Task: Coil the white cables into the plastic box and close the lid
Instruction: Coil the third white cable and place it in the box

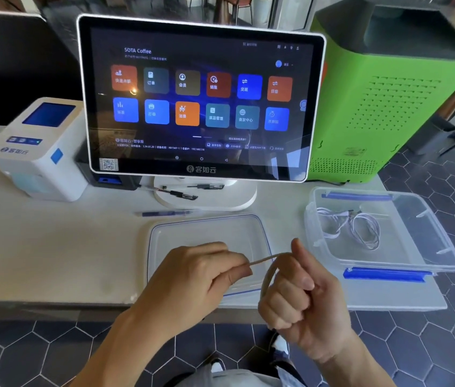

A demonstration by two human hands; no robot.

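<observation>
White cable [265, 259] runs taut between both hands over the counter's front edge. The left hand [201, 277] pinches one end between thumb and fingertips; the right hand [301, 297] is fisted around loops, mostly hidden inside it. The clear box [441, 247] sits at the right edge holding coiled cables [360, 227], blurred through plastic. Its lid [165, 233] lies flat beneath the hands.

On my feed the touchscreen terminal [201, 99] reads "SOTA Coffee" at its upper left, with "客如云" on its lower bezel. Left of the terminal, the white printer [35, 149] carries the same "客如云" mark. The tile labels are too blurred for me to read reliably.
</observation>
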